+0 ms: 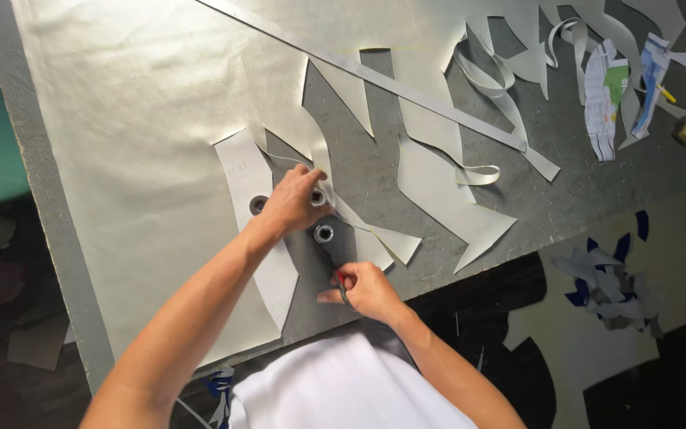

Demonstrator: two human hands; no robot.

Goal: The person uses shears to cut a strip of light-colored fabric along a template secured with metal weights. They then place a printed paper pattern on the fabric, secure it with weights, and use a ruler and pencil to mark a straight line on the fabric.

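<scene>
Left hand (294, 199) lies palm-down on the pale leather sheet (144, 119), fingers bunched over a round metal weight (321, 196) and a curl of cut strip; can't tell if it grips the weight or just presses it. Right hand (365, 291) is closed in a pinch on a thin cutting knife (335, 270) with a red mark near the grip. Knife's long axis runs diagonally, tip pointing up-left, away from the body, toward a second round weight (324, 233) just beyond it. Blade sits over the bare grey cutting board (375, 179), between the two hands. Paper pattern piece (249, 206) lies left of the left hand, long axis roughly top to bottom, with a third weight (259, 204) on it. Cut offcuts (438, 187) fan out to the right; paper scraps (606, 95) farther off near the board's top right.
</scene>
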